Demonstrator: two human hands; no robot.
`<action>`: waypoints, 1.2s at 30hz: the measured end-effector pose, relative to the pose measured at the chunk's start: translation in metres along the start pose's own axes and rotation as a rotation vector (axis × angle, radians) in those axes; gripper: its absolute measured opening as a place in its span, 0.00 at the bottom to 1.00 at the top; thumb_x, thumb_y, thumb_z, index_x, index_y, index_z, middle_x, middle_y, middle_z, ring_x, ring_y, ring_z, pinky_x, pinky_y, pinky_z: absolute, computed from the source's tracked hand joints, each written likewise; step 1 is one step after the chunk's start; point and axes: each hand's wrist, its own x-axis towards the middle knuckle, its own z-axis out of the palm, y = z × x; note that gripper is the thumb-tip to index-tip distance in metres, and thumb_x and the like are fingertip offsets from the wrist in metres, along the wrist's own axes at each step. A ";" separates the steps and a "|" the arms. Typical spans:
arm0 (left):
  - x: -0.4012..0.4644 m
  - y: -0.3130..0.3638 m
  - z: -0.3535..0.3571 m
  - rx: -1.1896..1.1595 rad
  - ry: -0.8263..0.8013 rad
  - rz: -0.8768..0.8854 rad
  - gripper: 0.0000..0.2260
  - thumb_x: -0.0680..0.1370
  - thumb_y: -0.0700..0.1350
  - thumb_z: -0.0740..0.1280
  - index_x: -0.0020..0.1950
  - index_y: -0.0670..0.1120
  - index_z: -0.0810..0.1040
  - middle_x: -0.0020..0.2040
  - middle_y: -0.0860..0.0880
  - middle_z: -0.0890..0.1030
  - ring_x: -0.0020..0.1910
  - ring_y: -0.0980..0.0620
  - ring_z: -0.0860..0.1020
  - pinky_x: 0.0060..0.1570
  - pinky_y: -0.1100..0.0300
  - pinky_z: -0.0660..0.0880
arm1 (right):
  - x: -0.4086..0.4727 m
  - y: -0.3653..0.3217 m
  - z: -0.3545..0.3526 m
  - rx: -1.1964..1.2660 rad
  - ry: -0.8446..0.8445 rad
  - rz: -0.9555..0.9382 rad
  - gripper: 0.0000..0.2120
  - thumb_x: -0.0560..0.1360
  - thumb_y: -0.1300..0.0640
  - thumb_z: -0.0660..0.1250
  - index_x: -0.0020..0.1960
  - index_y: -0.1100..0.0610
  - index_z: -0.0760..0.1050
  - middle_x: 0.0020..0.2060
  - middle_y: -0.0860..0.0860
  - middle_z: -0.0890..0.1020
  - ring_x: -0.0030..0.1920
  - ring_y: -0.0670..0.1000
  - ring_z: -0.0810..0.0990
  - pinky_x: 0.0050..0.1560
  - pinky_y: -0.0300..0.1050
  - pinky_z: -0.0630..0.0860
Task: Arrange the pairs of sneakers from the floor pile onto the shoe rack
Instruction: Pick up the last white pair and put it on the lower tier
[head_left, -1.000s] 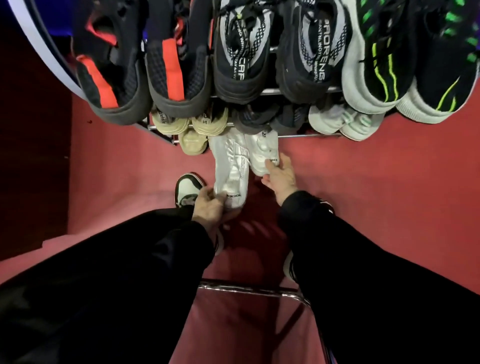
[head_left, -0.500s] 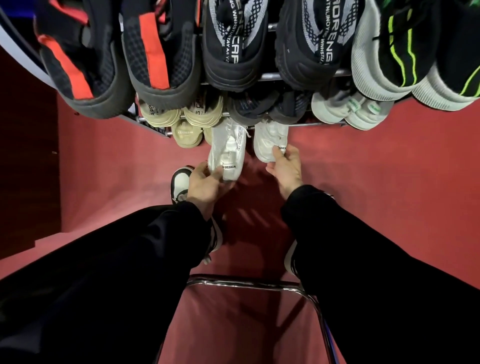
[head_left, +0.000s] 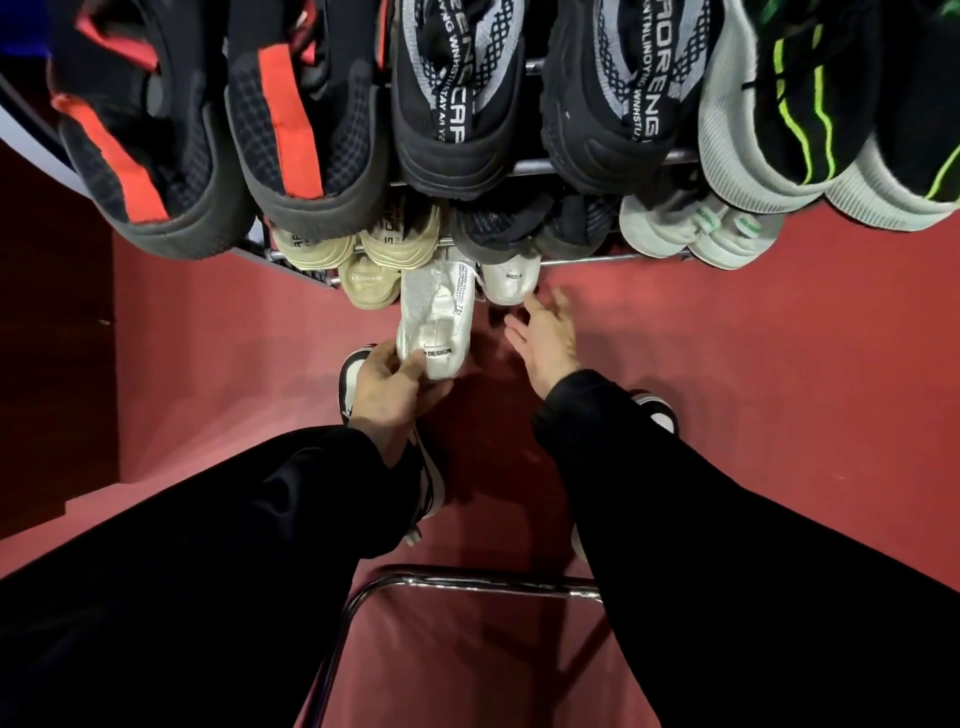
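Note:
I look straight down the shoe rack (head_left: 597, 167). My left hand (head_left: 387, 387) grips the heel of a white sneaker (head_left: 436, 322) whose toe points into the bottom shelf. Its partner, a second white sneaker (head_left: 509, 278), sits pushed in on that shelf to the right. My right hand (head_left: 545, 338) hovers just below it, fingers spread, touching nothing. Black and orange sneakers (head_left: 280, 119), black and grey sneakers (head_left: 457, 104) and green-striped sneakers (head_left: 779, 114) fill the top shelf. Beige (head_left: 363, 244), dark (head_left: 498, 223) and pale green-tagged (head_left: 696, 228) pairs sit lower down.
A single beige sneaker (head_left: 366, 286) lies on the bottom shelf left of the white one. My own black and white shoes (head_left: 350, 374) stand on the red floor (head_left: 779, 389). A chrome tube frame (head_left: 467, 584) crosses below my arms. A dark wall (head_left: 52, 312) rises at the left.
My right hand has let go of the right white sneaker, now pushed deeper under the rack, and drawn back with fingers open. My left hand still holds the left white sneaker's heel.

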 end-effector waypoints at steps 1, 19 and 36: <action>-0.003 0.001 0.003 0.004 -0.002 -0.004 0.12 0.84 0.38 0.62 0.67 0.36 0.73 0.53 0.42 0.82 0.44 0.49 0.83 0.42 0.57 0.83 | -0.008 0.001 -0.006 -0.033 0.031 0.006 0.24 0.84 0.58 0.61 0.79 0.51 0.60 0.69 0.54 0.75 0.62 0.61 0.80 0.62 0.51 0.78; -0.015 -0.021 0.080 0.499 -0.028 0.046 0.40 0.70 0.66 0.68 0.77 0.48 0.66 0.73 0.39 0.72 0.66 0.38 0.77 0.69 0.42 0.72 | -0.022 -0.034 -0.080 -0.220 -0.036 -0.088 0.11 0.84 0.53 0.61 0.66 0.48 0.72 0.55 0.51 0.81 0.43 0.51 0.84 0.43 0.42 0.82; -0.002 -0.037 0.054 0.661 -0.037 0.124 0.38 0.65 0.68 0.63 0.70 0.49 0.74 0.64 0.41 0.76 0.54 0.41 0.82 0.60 0.42 0.79 | 0.038 -0.022 -0.054 0.207 0.010 -0.040 0.26 0.84 0.61 0.61 0.79 0.48 0.60 0.64 0.52 0.75 0.66 0.58 0.77 0.71 0.51 0.71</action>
